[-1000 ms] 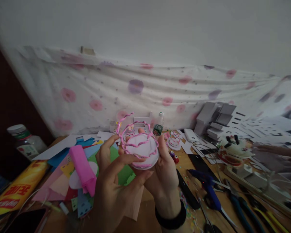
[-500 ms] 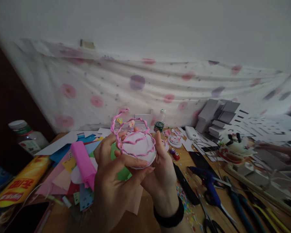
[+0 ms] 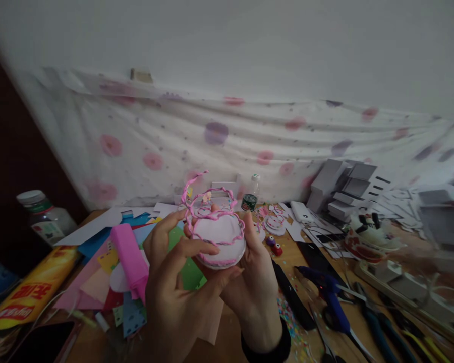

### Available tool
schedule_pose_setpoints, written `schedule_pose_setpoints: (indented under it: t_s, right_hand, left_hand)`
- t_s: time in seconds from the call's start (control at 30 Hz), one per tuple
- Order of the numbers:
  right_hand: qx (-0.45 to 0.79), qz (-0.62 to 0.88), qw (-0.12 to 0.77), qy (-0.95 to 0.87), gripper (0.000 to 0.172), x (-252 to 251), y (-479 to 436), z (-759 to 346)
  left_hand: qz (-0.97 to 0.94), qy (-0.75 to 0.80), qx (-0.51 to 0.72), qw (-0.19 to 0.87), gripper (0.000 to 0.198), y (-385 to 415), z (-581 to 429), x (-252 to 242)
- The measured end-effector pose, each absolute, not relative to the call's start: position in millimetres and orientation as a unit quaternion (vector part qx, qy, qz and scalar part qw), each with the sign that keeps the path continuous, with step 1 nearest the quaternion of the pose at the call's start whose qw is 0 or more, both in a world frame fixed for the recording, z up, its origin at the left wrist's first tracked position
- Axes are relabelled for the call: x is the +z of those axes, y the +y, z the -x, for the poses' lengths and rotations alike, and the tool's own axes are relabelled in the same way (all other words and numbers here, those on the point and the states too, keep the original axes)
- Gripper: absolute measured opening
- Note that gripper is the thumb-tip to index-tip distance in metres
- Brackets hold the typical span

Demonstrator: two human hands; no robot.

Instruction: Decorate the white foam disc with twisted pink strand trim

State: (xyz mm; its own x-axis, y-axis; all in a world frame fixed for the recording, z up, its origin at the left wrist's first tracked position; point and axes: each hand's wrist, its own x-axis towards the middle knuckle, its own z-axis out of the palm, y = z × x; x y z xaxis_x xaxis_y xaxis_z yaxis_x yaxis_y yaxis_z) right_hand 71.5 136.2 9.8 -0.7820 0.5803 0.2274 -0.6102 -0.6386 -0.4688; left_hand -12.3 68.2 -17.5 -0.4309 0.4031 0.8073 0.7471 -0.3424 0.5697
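A small round white craft piece (image 3: pixel 219 241) trimmed with wavy pink cord is held up over the table between both hands. My left hand (image 3: pixel 174 287) curls round its left and lower side, thumb under it and a finger across the front. My right hand (image 3: pixel 249 282) cups it from the right and behind, fingers closed on its rim. A loose end of pink cord (image 3: pixel 191 186) loops up above the piece.
Coloured paper sheets and a pink crepe roll (image 3: pixel 130 259) lie at left, by a yellow snack can (image 3: pixel 26 295) and a jar (image 3: pixel 45 217). A blue glue gun (image 3: pixel 325 287), scissors, pliers, a power strip and white boxes (image 3: pixel 344 186) crowd the right. A small bottle (image 3: pixel 250 194) stands behind.
The hands and the craft piece stay nearly in place; the piece has turned slightly in my fingers. Another person's arm at the far right has gone from view.
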Motion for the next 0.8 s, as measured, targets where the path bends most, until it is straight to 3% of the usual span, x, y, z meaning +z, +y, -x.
schedule_pose_setpoints:
  t_s: [0.2,0.47,0.6,0.73,0.8]
  right_hand:
    - [0.914,-0.015,0.325,-0.243,0.049,10.5,134.3,-71.5]
    - [0.937,0.0,0.298,-0.184,0.063,11.9,132.2,-69.5]
    - [0.937,0.006,0.312,-0.154,0.068,12.5,134.6,-69.2]
    - [0.934,0.025,0.325,-0.145,0.073,14.5,138.8,-67.1]
    - [0.927,0.033,0.35,-0.13,0.071,15.2,141.2,-65.0]
  left_hand:
    - [0.527,-0.553,-0.623,0.167,0.018,64.9,10.9,-16.4]
    - [0.506,-0.549,-0.64,0.181,0.018,67.8,10.9,-20.0]
    - [0.535,-0.532,-0.632,0.179,0.036,67.7,16.3,-18.6]
    - [0.517,-0.503,-0.681,0.126,0.008,66.0,26.0,-16.4]
    - [0.493,-0.493,-0.711,0.095,0.011,64.7,31.8,-14.7]
